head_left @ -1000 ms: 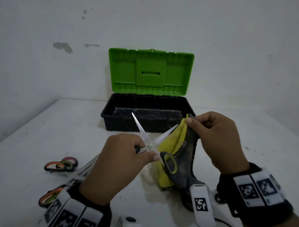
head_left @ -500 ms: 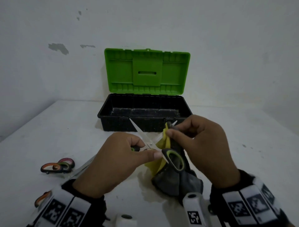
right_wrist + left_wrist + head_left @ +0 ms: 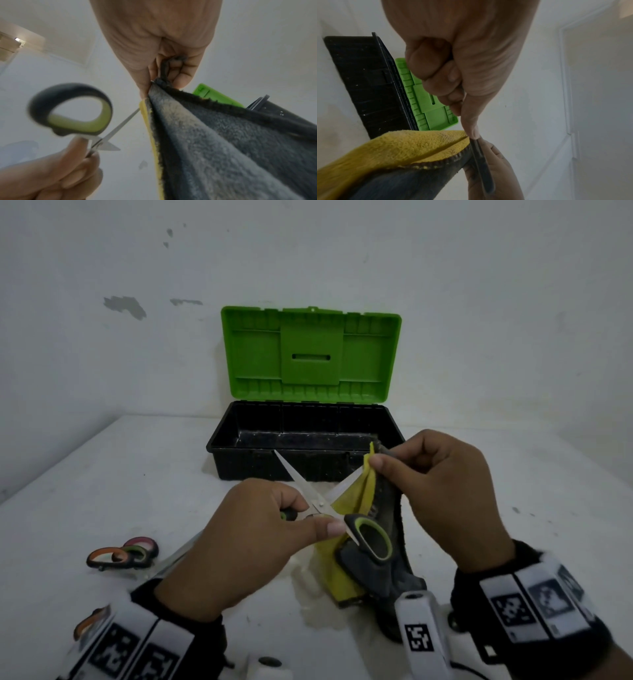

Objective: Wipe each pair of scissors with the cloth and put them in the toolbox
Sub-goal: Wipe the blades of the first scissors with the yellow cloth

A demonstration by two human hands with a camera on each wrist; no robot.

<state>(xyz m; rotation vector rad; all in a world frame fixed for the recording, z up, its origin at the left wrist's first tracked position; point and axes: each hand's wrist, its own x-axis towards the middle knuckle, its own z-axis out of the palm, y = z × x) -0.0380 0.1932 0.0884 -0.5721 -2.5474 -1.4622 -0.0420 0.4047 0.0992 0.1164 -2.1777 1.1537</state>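
My left hand (image 3: 260,529) grips a pair of scissors (image 3: 318,501) with black-and-green handles near the pivot, blades spread wide. One blade points up left; the other runs into the yellow-and-grey cloth (image 3: 363,508). My right hand (image 3: 445,491) pinches the cloth around that blade near its tip. The loose handle ring (image 3: 72,109) shows in the right wrist view, beside the grey side of the cloth (image 3: 214,142). The left wrist view has the yellow side of the cloth (image 3: 402,148). The toolbox (image 3: 308,440), black with a raised green lid, stands open behind my hands.
More scissors with orange, green and pink handles (image 3: 120,554) lie on the white table (image 3: 102,491) at the left, partly behind my left wrist. Another orange handle (image 3: 89,623) peeks out by the left wristband. A white wall rises behind the toolbox.
My right hand slid the cloth in towards the pivot half a second ago and has now drawn it back out towards the blade tip. The left hand kept its hold.
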